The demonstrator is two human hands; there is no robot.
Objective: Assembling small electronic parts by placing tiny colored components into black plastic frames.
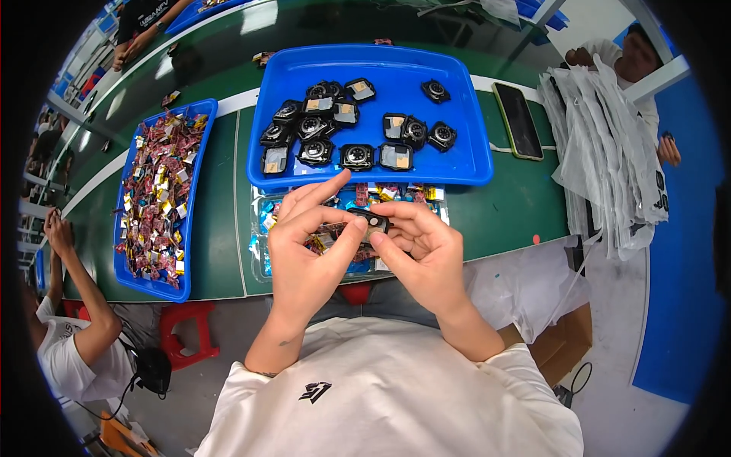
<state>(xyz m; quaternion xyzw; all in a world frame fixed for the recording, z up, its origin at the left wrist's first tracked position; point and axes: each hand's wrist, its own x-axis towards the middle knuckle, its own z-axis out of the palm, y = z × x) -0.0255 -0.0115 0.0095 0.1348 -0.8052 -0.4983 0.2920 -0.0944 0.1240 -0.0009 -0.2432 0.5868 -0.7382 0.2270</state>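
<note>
Between my two hands is a black smartwatch case (373,218), held up over a clear plastic tray (263,263) of small coloured parts. My left hand (308,244) pinches the case's left side with thumb and forefinger, its other fingers stretched away. On the right side, my right hand (422,247) grips it with the thumb in front and fingers curled behind. Just beyond my hands lies a blue tray (449,171) with several black watch cases (356,156) in it. Some show a round sensor back, others a pale rectangular face with a tan patch. My fingers hide part of the held case.
A long blue tray (200,164) heaped with small red, yellow and white parts stands at left. A phone (518,122) lies right of the blue tray. Stacked white plastic sheets (601,160) stand at the right edge. Other people sit at left, far left and far right.
</note>
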